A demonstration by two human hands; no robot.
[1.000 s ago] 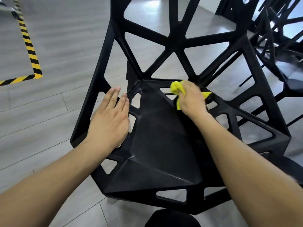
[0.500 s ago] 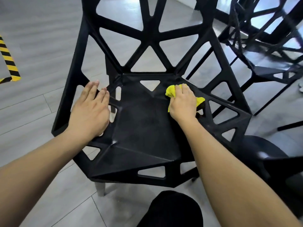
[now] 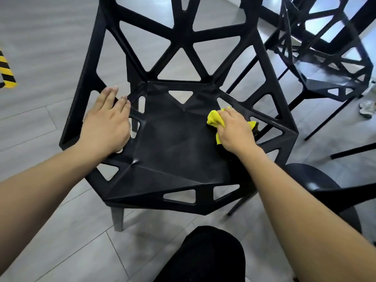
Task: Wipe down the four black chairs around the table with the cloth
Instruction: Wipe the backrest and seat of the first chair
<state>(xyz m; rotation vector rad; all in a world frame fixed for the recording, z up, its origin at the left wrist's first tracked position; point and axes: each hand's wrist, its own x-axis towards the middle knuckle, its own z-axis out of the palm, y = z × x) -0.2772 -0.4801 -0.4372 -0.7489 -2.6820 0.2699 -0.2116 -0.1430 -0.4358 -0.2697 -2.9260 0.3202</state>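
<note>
My right hand (image 3: 236,132) grasps the yellow cloth (image 3: 216,119) on the right side of the black chair (image 3: 177,143) seat; my left hand (image 3: 105,125) (fingers straight, released) rests flat on its left edge.

chair (image 3: 175,143): black, triangular cut-outs
cloth (image 3: 215,119): bright yellow
floor (image 3: 50,47): pale grey planks
floor tape (image 3: 6,72): yellow and black stripes
second chair (image 3: 325,76): black

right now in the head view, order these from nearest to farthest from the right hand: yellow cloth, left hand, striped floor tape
1. yellow cloth: bunched in the right hand, on the seat's right side.
2. left hand: across the seat, resting flat on the chair's left edge.
3. striped floor tape: far left on the floor.
</note>
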